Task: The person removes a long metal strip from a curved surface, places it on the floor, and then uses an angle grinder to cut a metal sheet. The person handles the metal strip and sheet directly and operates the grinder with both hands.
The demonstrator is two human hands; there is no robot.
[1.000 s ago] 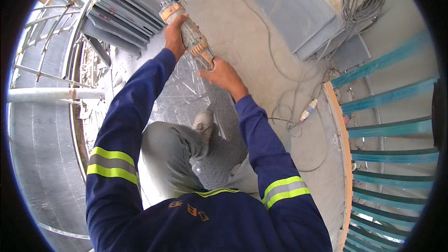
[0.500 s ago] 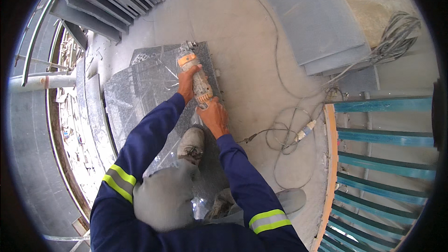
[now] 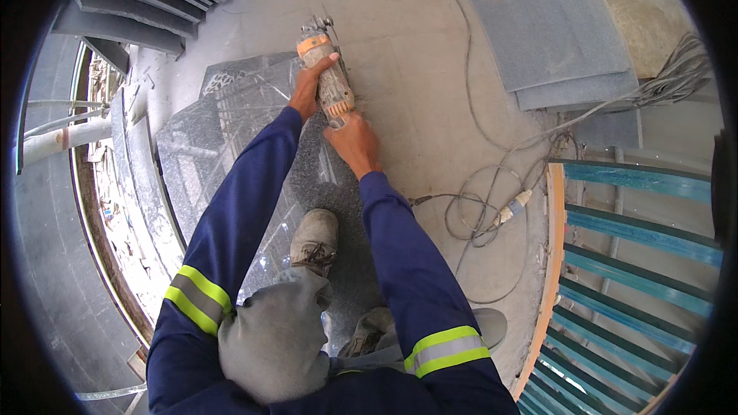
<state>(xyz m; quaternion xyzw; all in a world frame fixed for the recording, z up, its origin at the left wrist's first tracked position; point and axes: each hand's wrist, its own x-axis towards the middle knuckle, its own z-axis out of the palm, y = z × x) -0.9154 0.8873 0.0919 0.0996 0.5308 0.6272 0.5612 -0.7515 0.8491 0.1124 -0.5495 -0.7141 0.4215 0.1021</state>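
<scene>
Both my hands hold a dusty angle grinder (image 3: 334, 89) with orange bands. My left hand (image 3: 309, 86) wraps round its body near the front orange band. My right hand (image 3: 356, 142) closes round the rear end, hiding most of the handle. The grinder's head (image 3: 317, 25) points away from me, above the far edge of a dark speckled stone slab (image 3: 207, 154). Whether the disc touches the stone cannot be made out. My boot (image 3: 315, 234) rests on the slab.
A grey cable with a plug connector (image 3: 513, 207) lies coiled on the floor to the right. Beyond it stands a rack of blue-green bars (image 3: 642, 223). Grey slabs (image 3: 538, 23) lie at the far right, and more slabs (image 3: 138, 8) lean at the far left. Bundled cable (image 3: 669, 77) hangs over the right slabs.
Both hands have moved the grinder farther away from me, up the picture. My arms are stretched out more, and the view has shifted slightly.
</scene>
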